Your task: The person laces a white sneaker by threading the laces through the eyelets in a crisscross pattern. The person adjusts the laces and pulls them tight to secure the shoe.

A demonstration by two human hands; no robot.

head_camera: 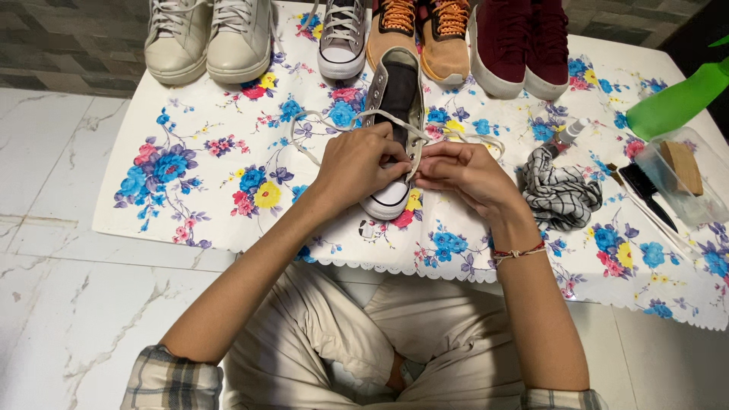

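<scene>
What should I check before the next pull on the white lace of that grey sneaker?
1. Left hand touches the white shoelace: ok, its fingers pinch at the eyelets.
2. Right hand also at the lace: ok, fingertips meet the left ones.
3. Grey canvas high-top sneaker with white toe cap rests flat on the floral tablecloth: ok.
4. Loose lace free of knots: cannot tell, the hands hide part of it.
5. Lace clear of the checked black-and-white cloth: ok, the cloth lies apart to the right.
6. Matching grey sneaker nearby: ok, it stands in the back row.
</scene>
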